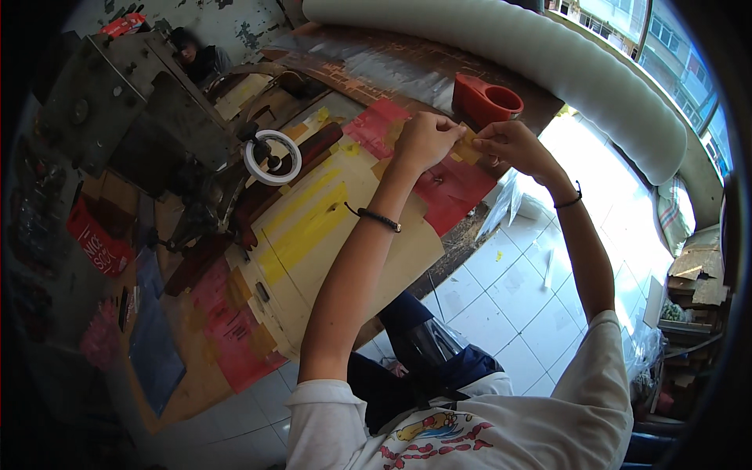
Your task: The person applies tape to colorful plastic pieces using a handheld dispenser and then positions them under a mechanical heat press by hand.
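My left hand and my right hand are raised close together over the far right part of the worktable. Both have their fingers pinched. Between them is a small tan strip that looks like adhesive tape, partly hidden by the fingertips. Just beyond my hands stands a red tape dispenser with a round opening. Beneath my arms lies a cream sheet with yellow stripes, on a board. Red sheets stick out at its ends, with tan tape pieces along the edges.
A grey machine with a white handwheel stands at the left. A red box and a blue sheet are near it. Along the back runs a long white roll. Another person is behind the machine. Cardboard stacks at right.
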`<state>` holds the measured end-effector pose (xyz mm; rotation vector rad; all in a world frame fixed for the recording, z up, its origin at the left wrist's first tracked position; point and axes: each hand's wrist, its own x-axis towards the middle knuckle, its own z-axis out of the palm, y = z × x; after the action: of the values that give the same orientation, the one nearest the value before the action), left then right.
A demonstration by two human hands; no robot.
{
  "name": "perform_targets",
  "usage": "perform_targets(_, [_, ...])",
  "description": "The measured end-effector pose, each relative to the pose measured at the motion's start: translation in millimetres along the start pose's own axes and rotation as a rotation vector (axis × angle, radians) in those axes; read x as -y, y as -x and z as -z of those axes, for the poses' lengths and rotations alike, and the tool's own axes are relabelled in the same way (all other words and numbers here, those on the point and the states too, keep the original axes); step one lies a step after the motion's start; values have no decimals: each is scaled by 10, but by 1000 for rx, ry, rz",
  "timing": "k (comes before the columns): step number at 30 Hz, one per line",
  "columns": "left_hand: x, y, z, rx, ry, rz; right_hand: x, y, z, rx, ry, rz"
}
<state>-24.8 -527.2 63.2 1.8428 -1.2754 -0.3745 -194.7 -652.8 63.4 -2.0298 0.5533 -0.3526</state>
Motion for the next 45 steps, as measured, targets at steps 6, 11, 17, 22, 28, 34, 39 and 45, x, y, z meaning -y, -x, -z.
perform_targets(6, [138,-178,32,27,-48,116,-52,-172,-84,11,-55,-12])
perform_targets(11, [343,-238,-33,27,151,166,-122,-257,-95,13,-58,-42])
perform_targets(17, [403,-219,120,-331,12,-23,-201,-220,-71,37,-100,-72])
perform_targets(22, [620,-21,-27,-161,-308,-34,-382,-199,-77,-24,-265,42])
perform_targets(28, [827,-72,-294,-261,-686,-265,-475,68,-291,-373,-47,322])
perform_targets(34, [714,-75,-177,-2,-493,-305,-715,397,-93,-365,148,493])
perform_targets(39, [794,-66,-202,-172,-528,-142,-704,540,-186,-221,355,455])
perform_targets(45, [818,-74,-231,-142,-537,-118,-375,529,-572,-281,311,299])
